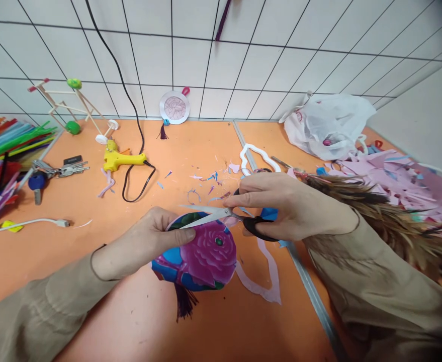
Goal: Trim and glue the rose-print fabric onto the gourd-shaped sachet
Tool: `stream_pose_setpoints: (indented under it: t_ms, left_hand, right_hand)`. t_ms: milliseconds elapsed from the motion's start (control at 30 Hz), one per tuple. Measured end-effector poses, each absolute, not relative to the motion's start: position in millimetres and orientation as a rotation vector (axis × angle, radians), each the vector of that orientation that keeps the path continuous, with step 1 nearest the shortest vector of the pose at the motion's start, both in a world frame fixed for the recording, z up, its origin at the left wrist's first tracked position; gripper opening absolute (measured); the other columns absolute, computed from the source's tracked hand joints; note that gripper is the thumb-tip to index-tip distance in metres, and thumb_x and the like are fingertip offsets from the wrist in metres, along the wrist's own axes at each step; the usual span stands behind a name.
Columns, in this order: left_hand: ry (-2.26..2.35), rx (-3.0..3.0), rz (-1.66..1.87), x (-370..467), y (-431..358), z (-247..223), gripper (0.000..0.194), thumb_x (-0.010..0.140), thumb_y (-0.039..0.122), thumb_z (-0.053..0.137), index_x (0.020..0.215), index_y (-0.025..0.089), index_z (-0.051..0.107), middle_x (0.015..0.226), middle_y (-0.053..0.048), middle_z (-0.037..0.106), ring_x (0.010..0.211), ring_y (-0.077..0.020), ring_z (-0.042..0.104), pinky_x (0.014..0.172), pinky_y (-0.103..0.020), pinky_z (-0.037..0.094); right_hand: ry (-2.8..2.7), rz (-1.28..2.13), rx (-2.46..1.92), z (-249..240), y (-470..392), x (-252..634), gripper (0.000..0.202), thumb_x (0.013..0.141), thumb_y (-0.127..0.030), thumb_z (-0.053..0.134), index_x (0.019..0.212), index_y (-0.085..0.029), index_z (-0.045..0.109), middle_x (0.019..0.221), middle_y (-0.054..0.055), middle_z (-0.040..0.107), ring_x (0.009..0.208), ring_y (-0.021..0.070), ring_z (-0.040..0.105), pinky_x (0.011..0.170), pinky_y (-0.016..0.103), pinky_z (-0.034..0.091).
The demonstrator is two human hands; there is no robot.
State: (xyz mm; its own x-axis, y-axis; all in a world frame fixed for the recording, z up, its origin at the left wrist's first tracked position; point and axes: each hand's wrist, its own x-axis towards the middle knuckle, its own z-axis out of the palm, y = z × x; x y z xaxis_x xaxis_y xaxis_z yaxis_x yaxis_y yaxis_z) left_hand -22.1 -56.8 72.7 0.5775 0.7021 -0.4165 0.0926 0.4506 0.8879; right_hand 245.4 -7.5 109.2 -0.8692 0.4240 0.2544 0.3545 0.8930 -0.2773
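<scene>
My left hand (151, 236) pinches the upper left edge of a round floral fabric piece (209, 251), purple, blue and green, with its thumb on the front. A dark tassel (185, 302) hangs from the piece's lower edge. My right hand (286, 203) has its fingers in the black handles of a pair of scissors (226, 213). The blades are parted and point left; the lower blade crosses over the top of the fabric near my left thumb. The fabric is held above the orange table (130, 322).
Left of centre lie a yellow glue gun (124, 159), keys (37, 183) and a white cable (43, 220). A stick frame (70, 108) and a round ornament (174, 107) stand by the tiled wall. Rightward are a plastic bag (326, 123), pink scraps (398, 181) and brown feathers (379, 216).
</scene>
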Motion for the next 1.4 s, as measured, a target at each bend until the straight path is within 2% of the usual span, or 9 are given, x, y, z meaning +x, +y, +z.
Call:
stream_pose_setpoints:
  t_ms: [167, 400, 733, 1000, 1400]
  left_hand:
    - [0.901, 1.064, 0.461, -20.2, -56.9, 75.0, 0.028, 0.084, 0.037, 0.067, 0.067, 0.014, 0.067, 0.06, 0.0, 0.066, 0.048, -0.0087, 0.054, 0.047, -0.02, 0.042]
    - [0.915, 1.025, 0.458, -21.9, -57.1, 70.9, 0.029, 0.08, 0.041, 0.071, 0.073, 0.013, 0.068, 0.065, -0.002, 0.068, 0.054, -0.0093, 0.056, 0.052, -0.02, 0.044]
    - [0.936, 1.077, 0.446, -22.8, -56.4, 69.8, 0.03, 0.081, 0.042, 0.068, 0.07, 0.014, 0.068, 0.063, -0.002, 0.067, 0.051, -0.0104, 0.056, 0.049, -0.022, 0.045]
    - [0.993, 1.109, 0.442, -22.5, -57.2, 70.7, 0.029, 0.08, 0.042, 0.068, 0.071, 0.015, 0.069, 0.062, -0.003, 0.069, 0.053, -0.0149, 0.062, 0.049, -0.025, 0.049]
    - [0.964, 1.099, 0.442, -21.9, -56.9, 69.7, 0.028, 0.081, 0.04, 0.067, 0.072, 0.014, 0.067, 0.064, -0.002, 0.068, 0.052, -0.0118, 0.058, 0.051, -0.023, 0.047]
  right_hand:
    - [-2.731, 0.356, -0.576, 104.6, -6.5, 244.8, 0.023, 0.082, -0.013, 0.056, 0.101, -0.018, 0.069, 0.075, 0.003, 0.06, 0.069, 0.0142, 0.052, 0.061, 0.026, 0.038]
    - [-2.714, 0.422, -0.541, 102.6, -5.4, 244.2, 0.025, 0.083, -0.011, 0.055, 0.104, -0.018, 0.067, 0.08, 0.004, 0.064, 0.074, 0.014, 0.057, 0.066, 0.026, 0.042]
    - [-2.727, 0.448, -0.571, 103.8, -4.8, 244.6, 0.024, 0.082, -0.012, 0.057, 0.104, -0.018, 0.067, 0.08, 0.004, 0.063, 0.072, 0.0142, 0.056, 0.063, 0.026, 0.042]
    - [-2.7, 0.429, -0.556, 104.4, -4.8, 243.9, 0.017, 0.078, -0.008, 0.057, 0.089, -0.016, 0.068, 0.077, 0.003, 0.062, 0.071, 0.0139, 0.054, 0.062, 0.026, 0.039]
    - [-2.717, 0.42, -0.531, 103.3, -4.3, 242.7, 0.024, 0.083, -0.01, 0.055, 0.102, -0.018, 0.066, 0.08, 0.003, 0.063, 0.071, 0.0137, 0.055, 0.063, 0.026, 0.041]
